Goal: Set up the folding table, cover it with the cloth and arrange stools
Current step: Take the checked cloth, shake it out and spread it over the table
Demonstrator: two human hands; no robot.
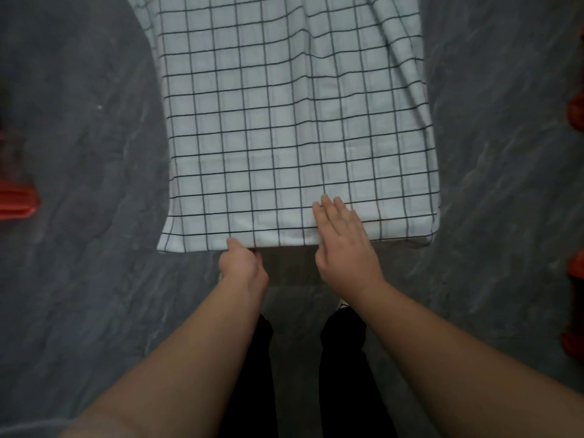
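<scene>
The white cotton cloth with a black grid (297, 128) drapes the desk, its near hem pinched by the left hand (241, 263) while the right hand (343, 238) lies flat and unclenched at the near edge — better to tug gently, evenly, smoothing the far-right wrinkles.

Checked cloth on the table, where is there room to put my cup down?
Almost all of the white black-checked cloth lies bare. Only the near edge is busy: the right hand lies flat there, the left hand pinches the hem. Far right is wrinkled.
</scene>
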